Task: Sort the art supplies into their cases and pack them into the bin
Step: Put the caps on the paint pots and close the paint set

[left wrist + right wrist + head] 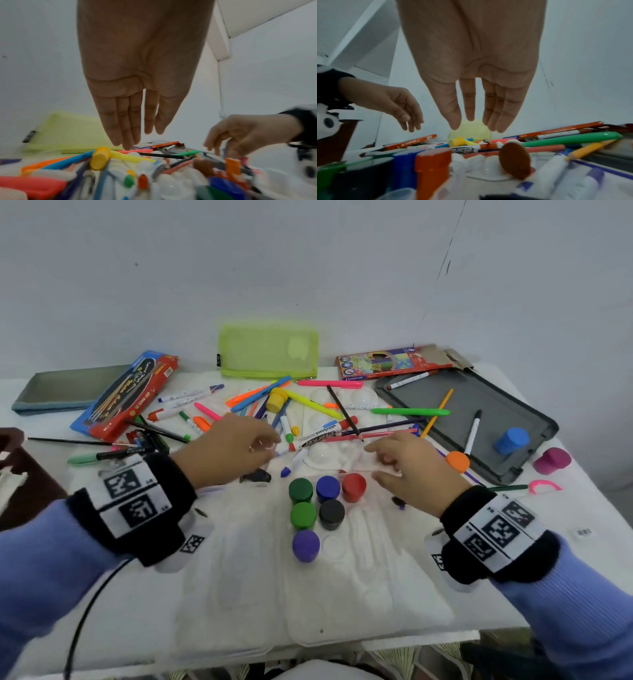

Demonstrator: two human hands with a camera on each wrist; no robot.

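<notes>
Both hands hover over a heap of art supplies on a white table. My left hand (239,445) (137,129) has straight, loose fingers above the markers (287,429) and holds nothing. My right hand (394,460) (476,121) is likewise empty, its fingers relaxed over a clear plastic paint tray (329,453). Several small paint pots (318,505) stand in a cluster between my wrists. A yellow pot (276,398) (99,158) lies among the highlighters. A whiteboard marker (322,436) (465,148) lies between the hands.
A green mesh pouch (269,350) stands at the back. A red-blue brush pack (126,395) and a grey bin (61,388) lie at the left. A coloured-pencil box (387,362) and a grey open case (462,419) with a blue pot (510,440) lie right; orange (457,462) and magenta (551,460) pots nearby.
</notes>
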